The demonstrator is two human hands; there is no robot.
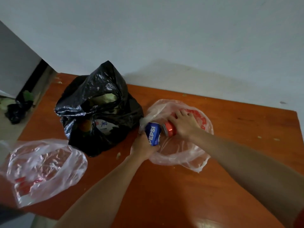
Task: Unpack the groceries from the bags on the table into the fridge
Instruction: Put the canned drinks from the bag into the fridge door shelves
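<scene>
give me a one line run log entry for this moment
left hand: holds blue can | right hand: grips red can | site: clear bag

Glossy crinkled black plastic bag (98, 102); thin clear plastic bags (181, 152), filmy and shiny; two shiny metal cans (153, 134); smooth orange-brown wood worktop (164, 186), slightly glossy.

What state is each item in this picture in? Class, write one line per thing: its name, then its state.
Blue Pepsi can: gripped by the left hand, tilted.
Red can: held by the right hand, lying on its side.
Right clear bag: open, both cans at its mouth.
Black bag: open, goods inside.
Left clear bag: open, flattened on the table.
</scene>
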